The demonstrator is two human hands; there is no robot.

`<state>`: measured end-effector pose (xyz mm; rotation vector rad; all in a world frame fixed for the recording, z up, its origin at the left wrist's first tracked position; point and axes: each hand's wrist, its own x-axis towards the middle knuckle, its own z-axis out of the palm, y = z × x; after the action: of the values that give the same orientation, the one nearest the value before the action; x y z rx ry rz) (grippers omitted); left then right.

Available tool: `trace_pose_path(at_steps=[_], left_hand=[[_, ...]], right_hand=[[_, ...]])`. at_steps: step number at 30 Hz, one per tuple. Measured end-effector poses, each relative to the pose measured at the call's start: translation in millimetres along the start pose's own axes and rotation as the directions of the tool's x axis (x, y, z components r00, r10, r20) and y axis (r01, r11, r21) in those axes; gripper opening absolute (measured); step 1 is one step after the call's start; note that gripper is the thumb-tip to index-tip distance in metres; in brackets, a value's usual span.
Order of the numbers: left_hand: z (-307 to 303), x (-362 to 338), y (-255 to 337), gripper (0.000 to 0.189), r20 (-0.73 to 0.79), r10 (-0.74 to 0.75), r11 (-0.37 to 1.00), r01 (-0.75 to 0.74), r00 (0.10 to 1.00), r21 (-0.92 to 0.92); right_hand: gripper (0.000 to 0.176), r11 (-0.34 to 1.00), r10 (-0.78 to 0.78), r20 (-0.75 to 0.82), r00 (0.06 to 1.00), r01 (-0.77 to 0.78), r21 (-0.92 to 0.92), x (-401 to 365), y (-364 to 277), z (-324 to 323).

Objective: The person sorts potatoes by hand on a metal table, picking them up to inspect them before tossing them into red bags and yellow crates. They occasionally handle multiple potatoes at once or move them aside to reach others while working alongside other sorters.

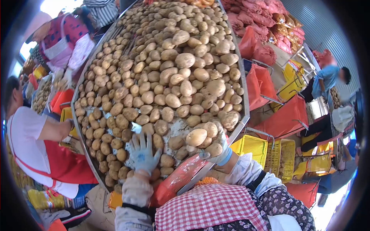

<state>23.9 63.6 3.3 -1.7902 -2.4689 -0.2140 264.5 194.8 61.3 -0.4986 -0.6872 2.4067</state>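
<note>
A large metal-edged table [245, 122] is heaped with potatoes [169, 73], brown and of mixed sizes. My left hand [144, 154], in a pale glove with a blue patch, rests on the near part of the heap with its fingers spread. At the table's near right corner, my right hand [220, 148], gloved too, is closed around several potatoes [197, 137], some of its fingers hidden behind them. Between my hands, red plastic sheeting [179, 181] hangs over the near edge beside a few loose potatoes.
Yellow plastic crates [254, 151] and red bags on metal frames [283, 121] stand to my right. Full red net sacks [262, 15] are piled at the back right. A person in a red apron [63, 165] works close on my left; other people stand farther off.
</note>
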Motion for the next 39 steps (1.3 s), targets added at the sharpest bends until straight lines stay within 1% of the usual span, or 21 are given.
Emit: trace_pose_path(at_steps=[2,4,6,8,9,10,12,14,16,18,20,22,24,26,28,29,30,32,36,37,39], left_hand=[[13,-21,2,0.063,0.011,-0.011,0.996,0.012,1.000,-0.087],[15,-26,6,0.063,-0.003,0.045,0.996,-0.045,0.999,-0.072],[16,-20,8,0.067,0.114,-0.070,0.996,0.077,0.991,-0.051],[12,-14,13,0.068,0.188,-0.131,0.989,0.141,0.973,-0.037],[13,-11,14,0.068,0.185,-0.142,0.989,0.146,0.972,-0.006],[15,-10,14,0.069,0.182,-0.156,0.988,0.154,0.971,0.026],[15,-11,9,0.073,0.158,-0.140,0.990,0.139,0.977,0.021],[12,-7,9,0.075,0.204,-0.159,0.987,0.156,0.966,0.028],[11,-6,8,0.075,0.216,-0.168,0.985,0.169,0.962,0.015],[18,-9,-1,0.073,0.130,-0.144,0.989,0.145,0.981,0.003],[29,-14,-12,0.071,0.047,-0.102,0.995,0.102,0.994,0.004],[18,-9,-6,0.065,0.089,-0.146,0.988,0.149,0.985,-0.034],[25,-9,-8,0.058,0.026,-0.127,0.992,0.126,0.992,0.024],[34,-9,-9,0.057,-0.004,-0.121,0.990,0.121,0.993,0.070],[24,0,21,0.057,-0.016,-0.221,0.949,0.211,0.975,-0.236],[13,7,49,0.058,-0.012,-0.156,0.961,0.149,0.988,-0.233],[2,12,77,0.058,-0.008,-0.089,0.968,0.084,0.996,-0.236],[-2,9,108,0.061,0.037,0.125,0.955,-0.110,0.991,-0.277],[3,9,66,0.065,0.100,0.075,0.991,-0.063,0.992,-0.114],[-11,15,53,0.066,0.289,-0.024,0.983,0.076,0.957,-0.168],[3,1,16,0.064,0.171,-0.082,0.995,0.091,0.982,-0.049]], right_hand=[[0.039,0.967,-0.170,-0.034,0.985,0.173,0.185,-3,-7,-11],[0.056,0.950,-0.040,-0.085,0.996,0.064,0.306,-24,-51,-37],[0.059,0.866,-0.084,0.139,0.987,0.004,0.499,-43,-76,-80],[0.067,0.855,-0.040,-0.127,0.991,0.100,0.510,-76,-104,-100],[0.069,0.937,-0.213,-0.422,0.881,0.307,0.169,-82,-111,-116],[0.065,0.861,-0.101,-0.276,0.956,0.223,0.458,-92,-130,-142],[0.059,0.874,-0.176,-0.489,0.854,0.364,0.323,-90,-161,-166],[0.058,0.788,-0.103,-0.516,0.850,0.387,0.479,-73,-217,-171],[0.064,0.812,-0.440,-0.601,0.667,0.582,0.051,-31,-265,-223],[0.071,0.751,-0.497,-0.634,0.593,0.660,0.029,-3,-314,-260],[0.073,0.682,-0.404,-0.795,0.452,0.728,0.068,17,-332,-224],[0.069,0.742,-0.529,-0.650,0.546,0.669,-0.043,30,-312,-219],[0.060,0.759,-0.643,-0.547,0.536,0.540,-0.364,40,-269,-185],[0.052,0.638,-0.622,-0.256,0.740,0.289,-0.714,32,-218,-134],[0.047,0.325,-0.380,-0.002,0.925,0.131,-0.936,24,-172,-104],[0.047,-0.112,-0.323,0.217,0.921,0.191,-0.975,24,-164,-82],[0.049,-0.525,-0.176,0.392,0.903,0.250,-0.814,24,-157,-66],[0.050,-0.584,-0.180,0.378,0.908,0.211,-0.784,19,-130,-65],[0.051,-0.781,-0.098,0.378,0.921,0.165,-0.603,16,-85,-88],[0.047,-0.716,-0.085,0.392,0.916,0.217,-0.664,24,-76,-90],[0.044,-0.595,-0.087,0.482,0.872,0.342,-0.727,43,-69,-60]])
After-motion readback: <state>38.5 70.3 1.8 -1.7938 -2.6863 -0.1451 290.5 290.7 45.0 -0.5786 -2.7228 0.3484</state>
